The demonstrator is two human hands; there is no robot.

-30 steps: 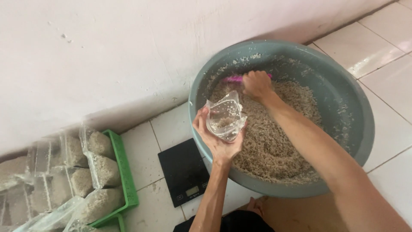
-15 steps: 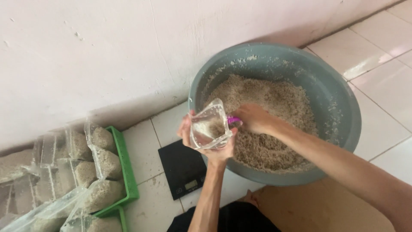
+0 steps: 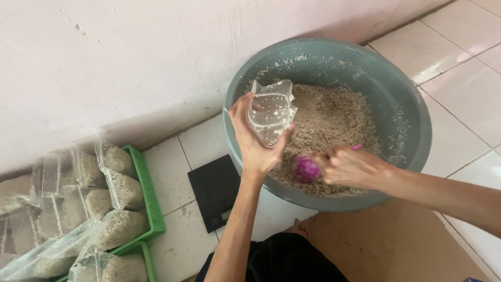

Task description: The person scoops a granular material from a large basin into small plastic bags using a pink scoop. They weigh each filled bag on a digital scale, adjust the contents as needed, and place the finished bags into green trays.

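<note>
My left hand (image 3: 254, 143) holds a clear plastic bag (image 3: 270, 110) open above the near left rim of a large grey-green basin (image 3: 412, 112). The bag has only a few grains stuck inside. The basin holds a heap of pale grain (image 3: 329, 125). My right hand (image 3: 347, 166) grips a small pink scoop (image 3: 307, 168), which sits low in the grain just right of the bag.
A black flat scale (image 3: 215, 190) lies on the white tile floor left of the basin. A green tray (image 3: 148, 201) at the far left holds several filled clear bags of grain (image 3: 99, 206). A white wall runs behind. Brown cardboard (image 3: 396, 245) lies in front.
My right hand has drawn back from the far side of the basin to the near side with the pink scoop. The bag in my left hand has risen and tilted upright.
</note>
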